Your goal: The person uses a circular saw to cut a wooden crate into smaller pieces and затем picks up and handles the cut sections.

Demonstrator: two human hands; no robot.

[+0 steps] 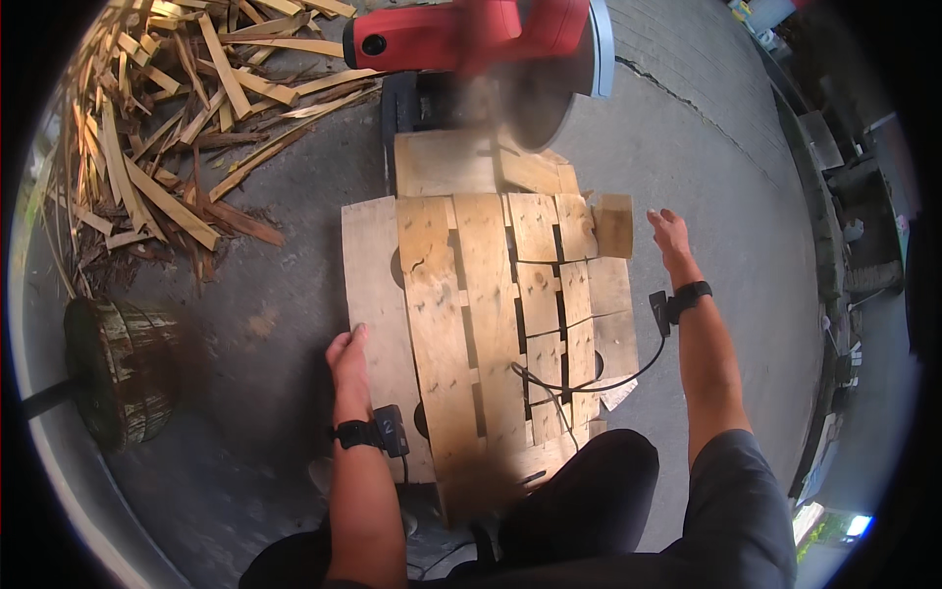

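My left hand (348, 365) grips the outer edge of a wide pale wooden board (371, 265), thumb over the top and fingers along its side. This board is the leftmost of a slatted wooden pallet top (481, 294) in front of me, with dark gaps between its planks. My right hand (670, 238) is off to the right, fingers apart, holding nothing. Closest to it, but not touching, a short wooden block (614, 226) sits at the slats' far right corner. Beyond the slats stands a red power saw (442, 34) with a round blade (540, 98), partly blurred.
Wood offcuts (221, 128) lie heaped on the concrete floor at the far left. A round weathered wooden stump (123, 373) stands at left. One black cable (628, 378) runs from my right wrist strap across the slats. A cluttered ledge (863, 245) lines the right side.
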